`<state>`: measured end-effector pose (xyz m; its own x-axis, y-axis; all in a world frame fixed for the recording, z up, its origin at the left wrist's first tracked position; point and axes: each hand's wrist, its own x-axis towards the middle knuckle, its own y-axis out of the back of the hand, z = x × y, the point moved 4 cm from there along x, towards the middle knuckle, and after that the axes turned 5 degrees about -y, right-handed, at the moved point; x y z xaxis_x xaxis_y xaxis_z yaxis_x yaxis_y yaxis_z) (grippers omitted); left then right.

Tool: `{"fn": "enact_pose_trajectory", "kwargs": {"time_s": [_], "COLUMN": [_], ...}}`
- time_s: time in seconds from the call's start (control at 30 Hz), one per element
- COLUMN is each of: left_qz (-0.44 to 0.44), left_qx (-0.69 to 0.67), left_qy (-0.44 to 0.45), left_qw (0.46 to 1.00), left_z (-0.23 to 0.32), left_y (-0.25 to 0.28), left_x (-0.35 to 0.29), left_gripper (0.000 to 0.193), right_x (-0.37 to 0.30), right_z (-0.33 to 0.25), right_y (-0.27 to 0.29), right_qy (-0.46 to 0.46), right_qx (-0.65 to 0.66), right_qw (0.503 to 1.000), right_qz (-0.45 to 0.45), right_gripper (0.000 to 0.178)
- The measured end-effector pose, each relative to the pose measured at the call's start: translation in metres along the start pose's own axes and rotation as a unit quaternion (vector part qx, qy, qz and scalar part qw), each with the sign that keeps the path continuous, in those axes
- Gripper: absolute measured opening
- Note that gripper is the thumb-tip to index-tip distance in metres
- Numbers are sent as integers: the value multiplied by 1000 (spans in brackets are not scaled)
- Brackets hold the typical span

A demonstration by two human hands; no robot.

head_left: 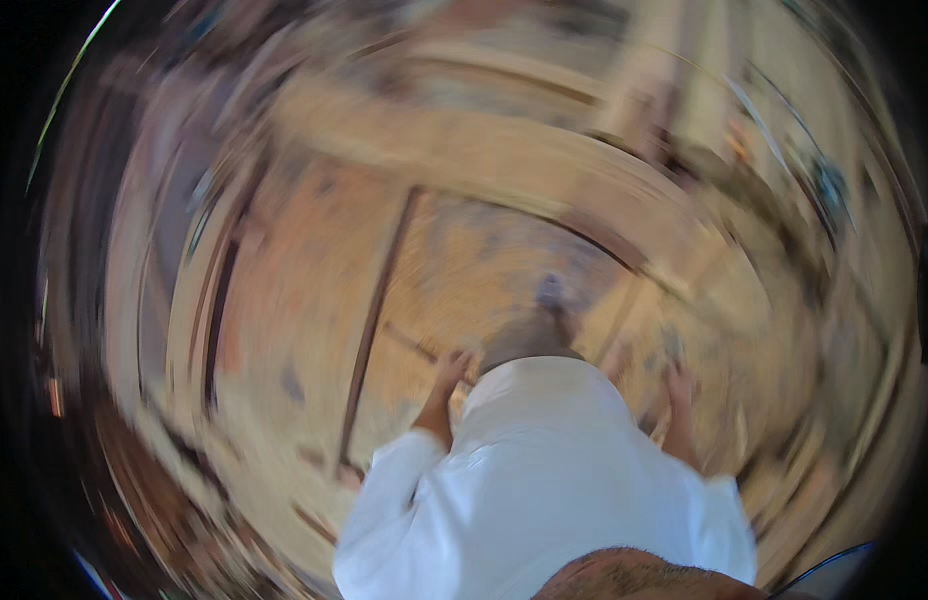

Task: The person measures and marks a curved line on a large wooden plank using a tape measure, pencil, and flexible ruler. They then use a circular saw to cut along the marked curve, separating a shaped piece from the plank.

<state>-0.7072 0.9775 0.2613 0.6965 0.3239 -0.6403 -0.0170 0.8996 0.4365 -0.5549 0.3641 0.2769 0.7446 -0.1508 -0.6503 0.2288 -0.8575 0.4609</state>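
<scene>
Motion smears the whole head view. My left hand [453, 366] hangs beside my waist, with its fingers blurred. A short dark stick-like thing [412, 342] shows just left of it; whether the hand holds it I cannot tell. On the other side, my right hand [678, 382] hangs low, away from my body. A small greyish shape [672, 343] appears just beyond its fingers, too blurred to name or to tell if it is gripped. Both arms come out of white sleeves.
A long pale wooden board or beam [464, 138] curves across the scene ahead. A narrow dark strip [380, 310] runs along the tan floor [304, 290] to my left. Blurred timber-like pieces [814, 480] lie at the right, and a bluish-green object [829, 185] is farther off.
</scene>
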Motion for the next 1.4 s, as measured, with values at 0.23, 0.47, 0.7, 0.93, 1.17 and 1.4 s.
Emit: {"fn": "enact_pose_trajectory", "kwargs": {"time_s": [0.23, 0.47, 0.7, 0.93, 1.17, 1.4], "left_qz": [-23, -114, -90, -186, -324, -448], "left_qx": [-80, 40, -60, 0, 238, 228], "left_qy": [124, 35, -165, -128, -194, -223], "left_qw": [989, 992, 980, 974, 895, 835], "left_z": [-18, 128, 354, 395, 351, 363], "left_y": [-16, 25, 55, 21, -110, -211], "left_x": [16, 183, 323, 354, 291, 202], "left_gripper": [28, 28, 24, 18, 26, 32], "right_x": [8, -76, -94, -76, -127, -198], "right_z": [16, 66, 19, -61, 37, 220], "right_y": [19, -73, -158, -156, -197, -251], "right_qy": [14, -233, -229, -71, -166, -329], "right_qx": [15, 102, 202, 141, 327, 398], "right_qw": [982, 949, 923, 951, 854, 783], "right_qz": [185, 186, 236, 265, 370, 346], "right_gripper": [33, 28, 26, 40, 25, 43]}}
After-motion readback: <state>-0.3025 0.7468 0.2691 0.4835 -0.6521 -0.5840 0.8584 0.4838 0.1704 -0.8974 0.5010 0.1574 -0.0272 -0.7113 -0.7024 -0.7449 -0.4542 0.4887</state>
